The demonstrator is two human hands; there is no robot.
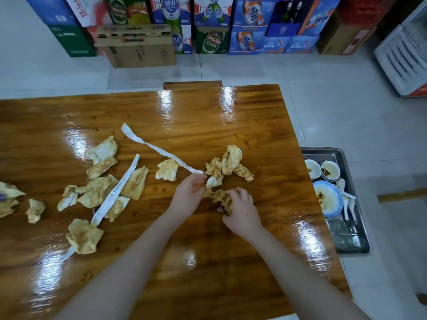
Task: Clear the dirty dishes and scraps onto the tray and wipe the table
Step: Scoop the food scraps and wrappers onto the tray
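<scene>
Several crumpled, grease-stained napkins (98,191) lie scattered over the glossy wooden table (231,112), with two long white paper strips (159,151) among them. My left hand (190,192) pinches the near end of the upper paper strip. My right hand (241,211) grips a stained napkin wad (219,197) just in front of another napkin pile (227,165). A metal tray (353,172) sits low beside the table's right edge, holding dirty bowls (330,170), a blue-rimmed plate (329,199), white spoons and glasses.
Sauce spots (159,189) mark the tabletop. A wooden bench end (193,85) shows behind the far edge. Stacked beer cartons (208,24) and a cardboard box (138,47) line the far wall. A white crate (404,56) stands at the right on the tiled floor.
</scene>
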